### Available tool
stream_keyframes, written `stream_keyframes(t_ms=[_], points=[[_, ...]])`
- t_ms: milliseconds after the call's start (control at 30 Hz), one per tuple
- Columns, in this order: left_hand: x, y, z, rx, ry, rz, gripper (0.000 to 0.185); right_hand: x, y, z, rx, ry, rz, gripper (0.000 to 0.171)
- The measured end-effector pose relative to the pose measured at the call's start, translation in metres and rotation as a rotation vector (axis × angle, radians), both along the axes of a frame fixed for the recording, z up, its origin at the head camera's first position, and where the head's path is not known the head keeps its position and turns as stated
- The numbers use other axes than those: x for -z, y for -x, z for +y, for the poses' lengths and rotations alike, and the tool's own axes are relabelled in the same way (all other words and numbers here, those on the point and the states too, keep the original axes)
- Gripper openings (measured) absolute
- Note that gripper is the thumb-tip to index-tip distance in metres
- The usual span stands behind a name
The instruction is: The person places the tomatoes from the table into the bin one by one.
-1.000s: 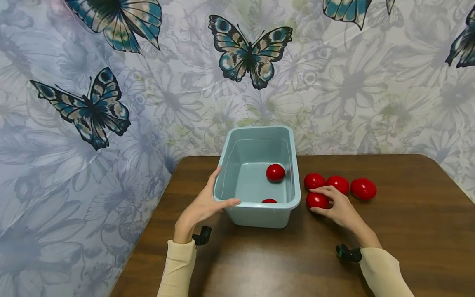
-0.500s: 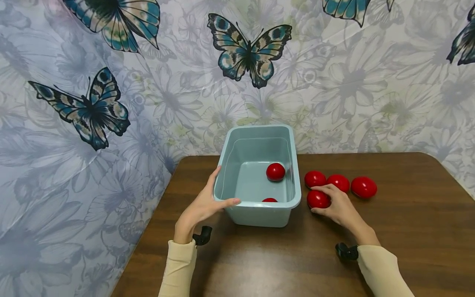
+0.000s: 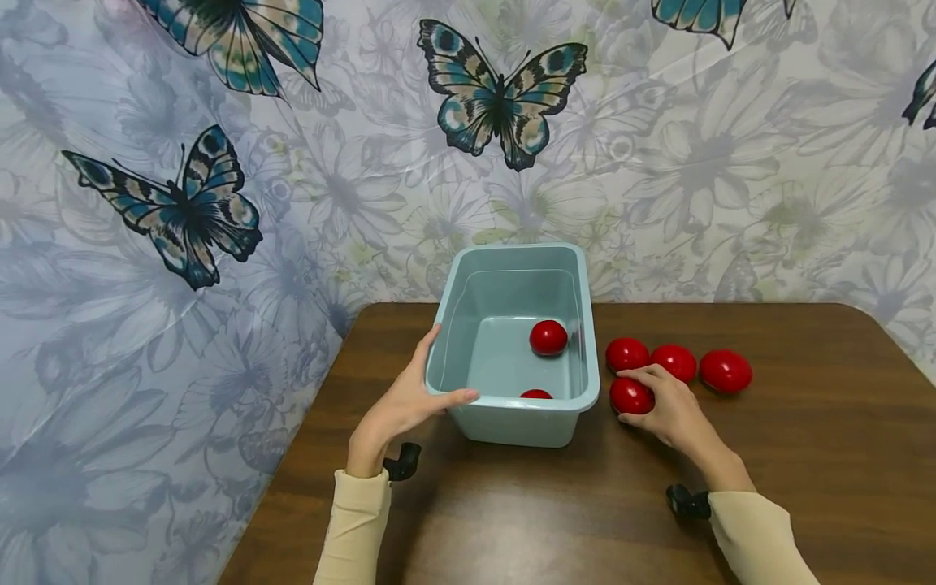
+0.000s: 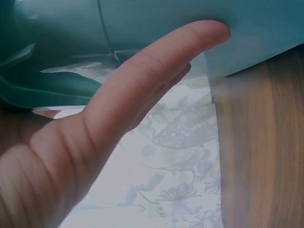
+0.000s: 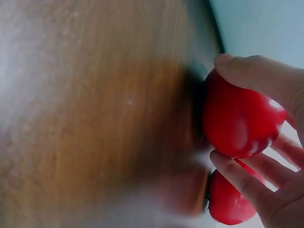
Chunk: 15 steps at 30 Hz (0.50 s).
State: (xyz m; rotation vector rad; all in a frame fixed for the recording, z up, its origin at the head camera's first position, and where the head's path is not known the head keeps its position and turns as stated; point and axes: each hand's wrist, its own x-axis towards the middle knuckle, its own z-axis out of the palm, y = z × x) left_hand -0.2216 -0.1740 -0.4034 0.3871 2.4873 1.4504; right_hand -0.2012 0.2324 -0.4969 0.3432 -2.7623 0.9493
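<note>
A pale blue plastic bin point(image 3: 516, 422) stands on the brown wooden table point(image 3: 556, 504), with two red balls point(image 3: 548, 337) inside; the nearer ball is half hidden by the front wall. My left hand point(image 3: 413, 398) grips the bin's left front corner, thumb over the rim point(image 4: 156, 71). To the right of the bin, my right hand point(image 3: 658, 402) holds a red ball point(image 3: 630, 396) point(image 5: 240, 121) between thumb and fingers, on the table. Three more red balls point(image 3: 676, 361) lie just behind it.
A butterfly-patterned sheet point(image 3: 219, 203) hangs behind the table and down its left side. The table's left edge point(image 3: 292, 455) runs close to my left arm. Bare wood stretches to the right point(image 3: 826, 422) and in front of the bin.
My right hand's fingers have curled tighter round the nearest red ball. The left hand stays on the bin. The view has shifted slightly.
</note>
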Motion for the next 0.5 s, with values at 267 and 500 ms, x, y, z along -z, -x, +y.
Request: stream_keyframes(t_ms=[267, 500], points=[[0.001, 0.001, -0.003, 0.000, -0.009, 0.018, 0.121, 0.001, -0.004, -0.009, 0.045, 0.010, -0.014, 0.064], [-0.001, 0.001, -0.002, -0.013, 0.005, -0.004, 0.123, -0.016, -0.006, 0.000, 0.027, 0.002, 0.007, 0.064]])
